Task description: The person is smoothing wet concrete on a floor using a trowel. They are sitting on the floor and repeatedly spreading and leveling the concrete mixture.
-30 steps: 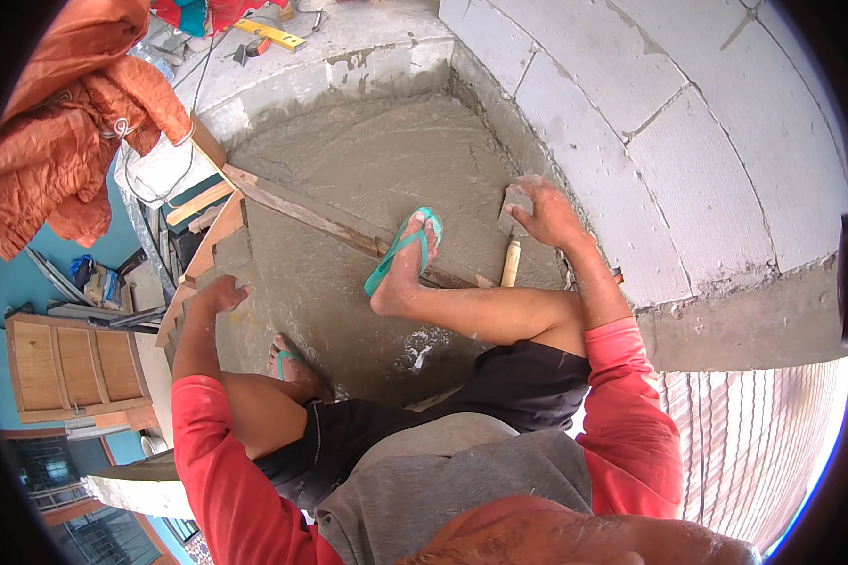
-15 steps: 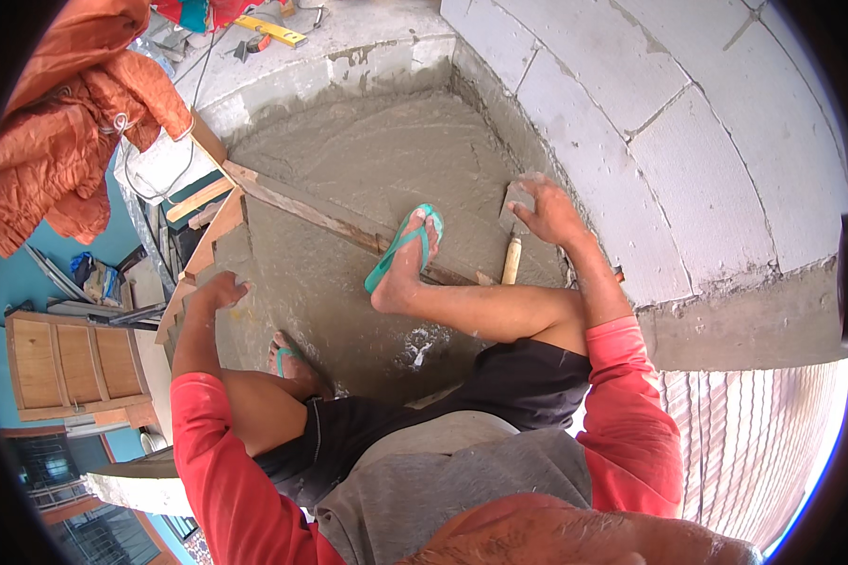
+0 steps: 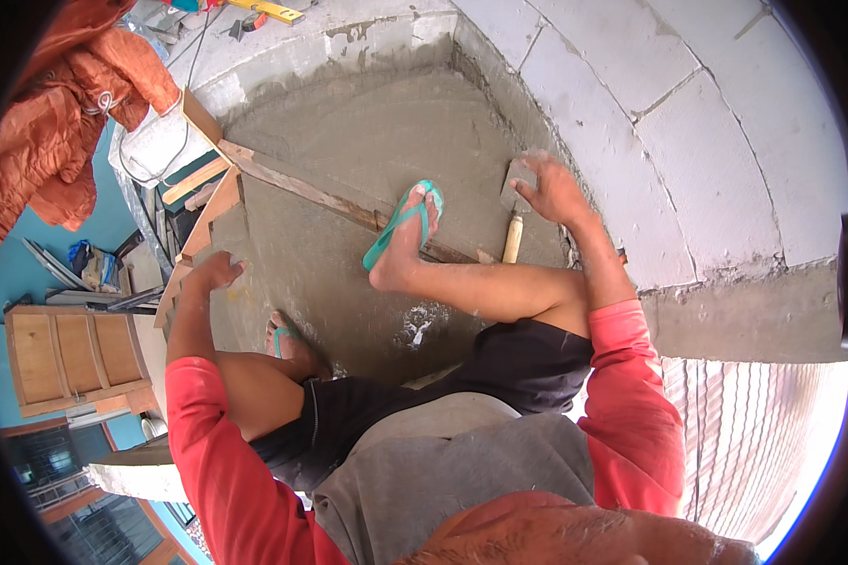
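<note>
My right hand (image 3: 554, 193) is at the right, beside the block wall, its fingers curled over the grey blade of a trowel (image 3: 513, 235). The trowel's pale wooden handle points back toward me over the wet mortar. Thumb and fingertips, whitened by cement, lie at the blade's edge. On the left, my left hand (image 3: 217, 271) hangs by the stepped wooden form board (image 3: 207, 217) with its fingers curled in. What they hold, if anything, is hidden. Smooth grey wet mortar (image 3: 349, 113) spreads between the hands. A long wooden batten (image 3: 301, 190) crosses it diagonally.
My feet, in green flip-flops (image 3: 379, 252), stand amid the work. A white block wall (image 3: 716, 141) rises on the right. Orange tarpaulin (image 3: 57, 141) hangs at the upper left, above a drop with timber and a wooden panel (image 3: 75, 363). A yellow level (image 3: 269, 10) lies on the far ledge.
The whole view has shifted slightly, so the scene sits higher in the picture. My right hand stays at the trowel. My left hand stays by the form board.
</note>
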A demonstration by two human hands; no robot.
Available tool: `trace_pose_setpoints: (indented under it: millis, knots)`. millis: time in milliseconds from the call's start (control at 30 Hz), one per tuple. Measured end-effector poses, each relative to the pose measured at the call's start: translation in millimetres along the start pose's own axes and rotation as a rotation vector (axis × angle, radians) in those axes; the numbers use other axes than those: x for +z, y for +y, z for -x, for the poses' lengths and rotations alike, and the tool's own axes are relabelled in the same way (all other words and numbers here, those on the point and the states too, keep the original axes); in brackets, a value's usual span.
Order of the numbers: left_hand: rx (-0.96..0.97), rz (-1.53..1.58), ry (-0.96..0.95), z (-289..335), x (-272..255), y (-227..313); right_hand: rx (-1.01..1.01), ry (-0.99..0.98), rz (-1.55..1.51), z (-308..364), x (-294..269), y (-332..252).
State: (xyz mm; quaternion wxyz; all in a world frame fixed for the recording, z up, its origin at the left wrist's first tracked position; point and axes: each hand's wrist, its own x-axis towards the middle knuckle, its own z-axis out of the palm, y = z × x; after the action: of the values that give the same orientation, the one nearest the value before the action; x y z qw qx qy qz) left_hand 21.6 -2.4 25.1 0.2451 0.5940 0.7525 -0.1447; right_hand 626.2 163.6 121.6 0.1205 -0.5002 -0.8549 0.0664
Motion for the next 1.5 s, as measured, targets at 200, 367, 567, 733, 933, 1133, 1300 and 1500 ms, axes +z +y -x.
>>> trace_pose_setpoints:
  millis: [200,367,567,733,933,1133,1300,1500]
  knots:
    - [-0.065,-0.106,-0.076,2,-7,6,0.011,-0.008,0.011,0,5,4]
    - [-0.037,-0.013,-0.058,-2,-4,5,0.059,-0.046,0.032,0,1,0]
    - [-0.044,-0.007,-0.061,-12,1,-5,0.089,-0.061,-0.001,2,-1,8]
    - [-0.01,0.048,-0.081,-19,12,-22,0.061,-0.014,0.044,-1,12,35]
    - [0.016,-0.033,-0.059,-32,19,-27,0.063,0.054,0.044,1,12,46]
    - [0.053,-0.037,-0.069,-20,14,-11,0.081,-0.017,-0.006,1,-4,21]
    - [0.04,0.004,-0.036,-11,13,-9,0.092,-0.036,-0.019,-3,-6,11]
    - [0.008,0.008,-0.077,-8,8,-9,0.095,-0.032,-0.041,-3,-7,11]
